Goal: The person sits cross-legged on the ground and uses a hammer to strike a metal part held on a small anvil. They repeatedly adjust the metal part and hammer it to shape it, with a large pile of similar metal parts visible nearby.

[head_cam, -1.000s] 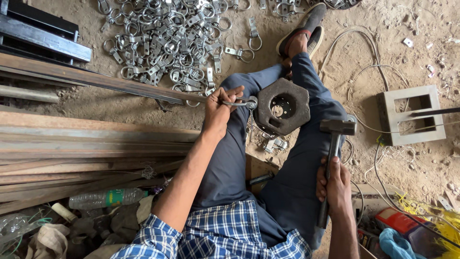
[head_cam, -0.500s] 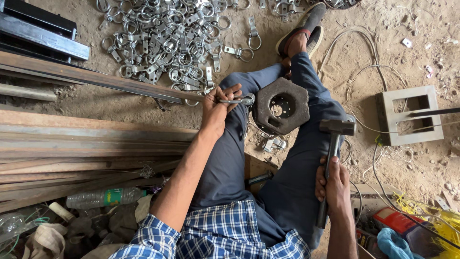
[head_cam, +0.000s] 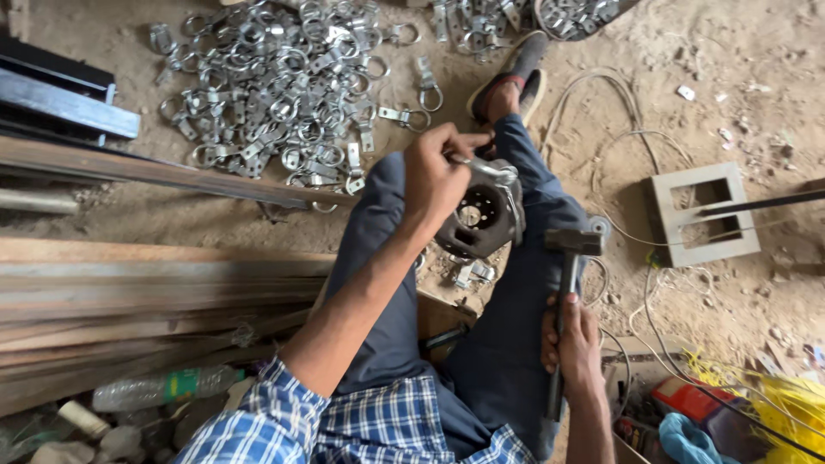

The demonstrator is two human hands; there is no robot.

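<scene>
Over the lap, left hand (head_cam: 436, 176) pinching clamp (head_cam: 490, 167), right hand (head_cam: 571, 344) gripping hammer (head_cam: 567, 283)

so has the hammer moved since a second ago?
No. The hammer stays put, handle in the right hand, head beside the right leg, same offset from the square metal frame on the ground.

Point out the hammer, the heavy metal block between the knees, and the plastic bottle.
hammer (head_cam: 574, 242), head view, on its dark steel head.
metal block (head_cam: 481, 225), head view, on its round dark face.
plastic bottle (head_cam: 163, 388), head view, on its green label.
</scene>
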